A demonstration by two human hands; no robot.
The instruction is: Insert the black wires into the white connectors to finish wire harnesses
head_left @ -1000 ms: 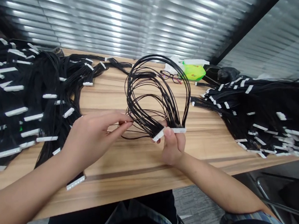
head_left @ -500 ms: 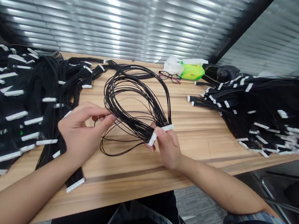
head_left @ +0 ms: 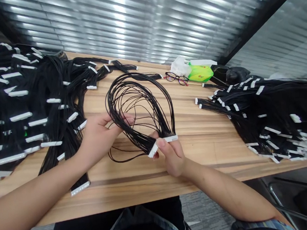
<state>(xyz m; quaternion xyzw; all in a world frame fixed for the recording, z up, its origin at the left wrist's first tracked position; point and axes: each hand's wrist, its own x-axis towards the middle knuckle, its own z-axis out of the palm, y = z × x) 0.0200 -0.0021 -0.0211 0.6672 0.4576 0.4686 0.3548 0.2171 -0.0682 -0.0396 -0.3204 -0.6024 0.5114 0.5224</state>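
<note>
A looped bundle of thin black wires [head_left: 141, 98] stands up over the wooden table [head_left: 199, 139]. Both of its white connectors [head_left: 162, 145] meet at the bottom, where my right hand [head_left: 171, 156] pinches them between thumb and fingers. My left hand [head_left: 101, 134] reaches into the left side of the loop, its fingers curled round several strands. A few loose strands sag onto the table below the loop.
A large heap of black harnesses with white connectors [head_left: 19, 102] covers the left of the table. Another heap [head_left: 273, 114] fills the right. Spectacles [head_left: 177, 78] and a green and white packet [head_left: 198, 72] lie at the back, near the blinds.
The loop has swung left and tipped lower. My left hand, which was pinching strands at the loop's left edge, now has its fingers inside the loop. My right hand shifted slightly left with the connectors.
</note>
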